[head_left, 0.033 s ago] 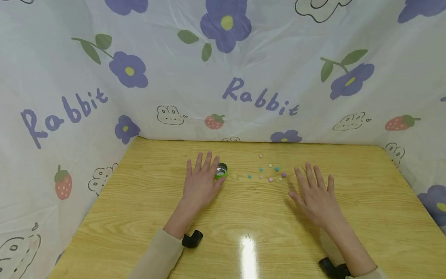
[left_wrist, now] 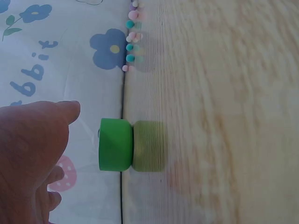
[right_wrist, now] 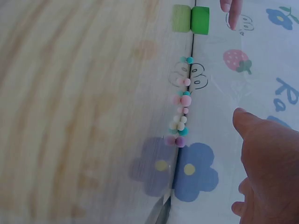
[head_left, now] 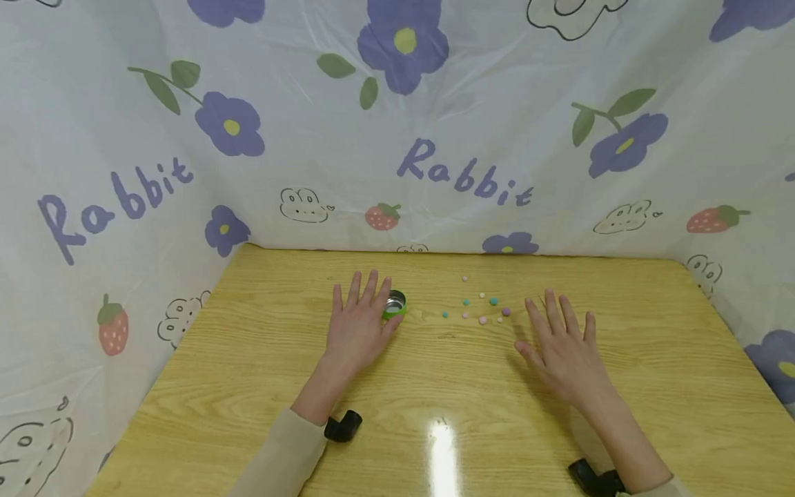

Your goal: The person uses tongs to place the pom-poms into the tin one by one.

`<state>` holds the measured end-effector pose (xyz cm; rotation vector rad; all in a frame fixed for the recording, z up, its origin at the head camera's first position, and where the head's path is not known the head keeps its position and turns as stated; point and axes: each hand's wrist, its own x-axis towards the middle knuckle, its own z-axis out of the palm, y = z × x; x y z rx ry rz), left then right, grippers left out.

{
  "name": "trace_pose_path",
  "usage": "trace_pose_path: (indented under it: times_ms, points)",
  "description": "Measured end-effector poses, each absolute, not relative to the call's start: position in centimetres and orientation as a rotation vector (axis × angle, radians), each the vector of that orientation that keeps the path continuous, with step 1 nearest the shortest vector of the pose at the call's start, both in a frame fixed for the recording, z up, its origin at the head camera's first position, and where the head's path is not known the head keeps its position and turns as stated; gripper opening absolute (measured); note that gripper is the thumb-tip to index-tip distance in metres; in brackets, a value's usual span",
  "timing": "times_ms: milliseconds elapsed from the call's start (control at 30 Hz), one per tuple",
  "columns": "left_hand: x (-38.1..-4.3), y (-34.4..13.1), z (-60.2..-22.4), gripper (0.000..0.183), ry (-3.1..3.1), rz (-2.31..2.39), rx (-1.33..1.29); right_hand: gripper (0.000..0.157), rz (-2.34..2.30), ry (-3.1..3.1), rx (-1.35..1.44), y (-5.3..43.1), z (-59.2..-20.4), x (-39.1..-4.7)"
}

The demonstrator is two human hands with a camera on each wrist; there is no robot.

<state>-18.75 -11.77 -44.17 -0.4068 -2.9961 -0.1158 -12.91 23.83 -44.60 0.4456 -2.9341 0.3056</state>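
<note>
A small round green container [head_left: 395, 304] with a silvery inside stands on the table, its mouth facing up. My left hand [head_left: 358, 331] is held above the table just left of it, fingers straight and spread, partly covering the container's left side. In the left wrist view, the green wall [left_wrist: 115, 144] is apart from the thumb. Several small pink, white, teal and purple balls [right_wrist: 185, 100] lie scattered between the hands. To their right, my right hand [head_left: 565, 352] hovers with fingers spread, holding nothing. Below it, a pointed metal tip [right_wrist: 163, 211] shows; the rest is hidden.
The wood-grain table [head_left: 397, 386] is shiny and reflects a bright light near the front. A white cloth [head_left: 323, 152] printed with flowers, strawberries and lettering hangs behind it and along both sides. Black devices [head_left: 343, 426] sit at both wrists.
</note>
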Motion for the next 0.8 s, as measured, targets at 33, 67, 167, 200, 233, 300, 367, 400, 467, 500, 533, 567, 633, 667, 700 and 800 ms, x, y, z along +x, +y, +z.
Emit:
trace_pose_path:
  times_ms: [33,67,167,200,233,300,367,400,467,500,533,567,633,667,700,800]
  points:
    - [-18.73,-11.78,-44.16,0.073,-2.994,-0.122,-0.407,0.076,0.303,-2.936,0.445,23.82,-44.59,-12.91]
    - [-18.72,-11.79,-44.16,0.073,-2.994,-0.126,-0.407,0.076,0.302,-2.936,0.445,23.82,-44.58,-12.93]
    - [-18.70,-11.86,-44.17,0.073,-2.996,-0.126,-0.401,0.076,0.299,-2.938,0.442,23.77,-44.53,-12.94]
    - [-18.69,-11.90,-44.20,0.073,-2.996,-0.127,-0.398,0.076,0.301,-2.938,0.442,23.76,-44.49,-12.95]
    - [-18.68,-11.95,-44.23,0.073,-2.998,-0.124,-0.393,0.076,0.304,-2.940,0.441,23.74,-44.46,-12.96]
    - [-18.61,-12.05,-44.28,0.073,-3.006,-0.118,-0.383,0.076,0.310,-2.944,0.443,23.70,-44.37,-12.95]
    - [-18.59,-12.03,-44.23,0.073,-3.007,-0.123,-0.382,0.076,0.313,-2.944,0.440,23.76,-44.26,-12.91]
    - [-18.59,-12.01,-44.19,0.073,-3.007,-0.124,-0.382,0.076,0.317,-2.941,0.439,23.80,-44.20,-12.88]
    - [-18.59,-11.93,-44.07,0.073,-3.000,-0.129,-0.387,0.075,0.321,-2.935,0.437,23.88,-44.10,-12.85]
    - [-18.59,-11.89,-44.00,0.073,-2.995,-0.129,-0.390,0.075,0.321,-2.931,0.437,23.93,-44.07,-12.84]
    - [-18.60,-11.84,-43.95,0.073,-2.994,-0.126,-0.391,0.075,0.324,-2.927,0.437,23.96,-44.03,-12.81]
    - [-18.60,-11.79,-43.89,0.073,-2.992,-0.123,-0.392,0.076,0.325,-2.924,0.436,24.02,-44.01,-12.78]
    - [-18.59,-11.70,-43.79,0.074,-2.992,-0.112,-0.393,0.076,0.326,-2.918,0.436,24.11,-44.01,-12.71]
    - [-18.59,-11.66,-43.75,0.074,-2.993,-0.108,-0.393,0.076,0.325,-2.913,0.435,24.16,-44.02,-12.67]
    - [-18.58,-11.61,-43.71,0.074,-2.996,-0.106,-0.393,0.077,0.326,-2.909,0.435,24.22,-44.02,-12.65]
    - [-18.57,-11.49,-43.61,0.074,-2.999,-0.110,-0.396,0.077,0.328,-2.898,0.432,24.40,-44.10,-12.63]
